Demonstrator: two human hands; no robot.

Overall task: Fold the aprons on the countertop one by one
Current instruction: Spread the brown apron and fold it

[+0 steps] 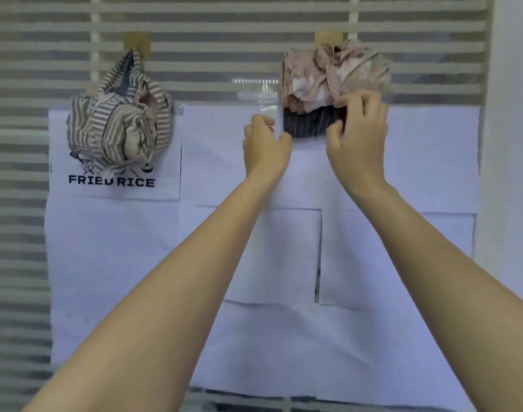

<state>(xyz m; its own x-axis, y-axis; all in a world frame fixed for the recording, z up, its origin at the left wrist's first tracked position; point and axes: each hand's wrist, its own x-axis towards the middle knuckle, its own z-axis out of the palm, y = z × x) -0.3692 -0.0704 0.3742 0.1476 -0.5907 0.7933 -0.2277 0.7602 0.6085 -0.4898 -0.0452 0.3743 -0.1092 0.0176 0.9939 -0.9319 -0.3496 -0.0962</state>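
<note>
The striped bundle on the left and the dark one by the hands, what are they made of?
The beige-and-white striped bundle looks like soft matte woven cloth, probably cotton: it crumples into deep folds. The dark pinstriped bundle, pinched by the right hand, seems similar fabric, gathered and dull.

Likely an office: frosted striped glass partition papered with white sheets, one printed "FRIED RICE".

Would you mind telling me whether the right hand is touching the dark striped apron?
Touching. The head view shows the right hand with thumb and fingers pinching the edge of the dark striped apron.
</note>
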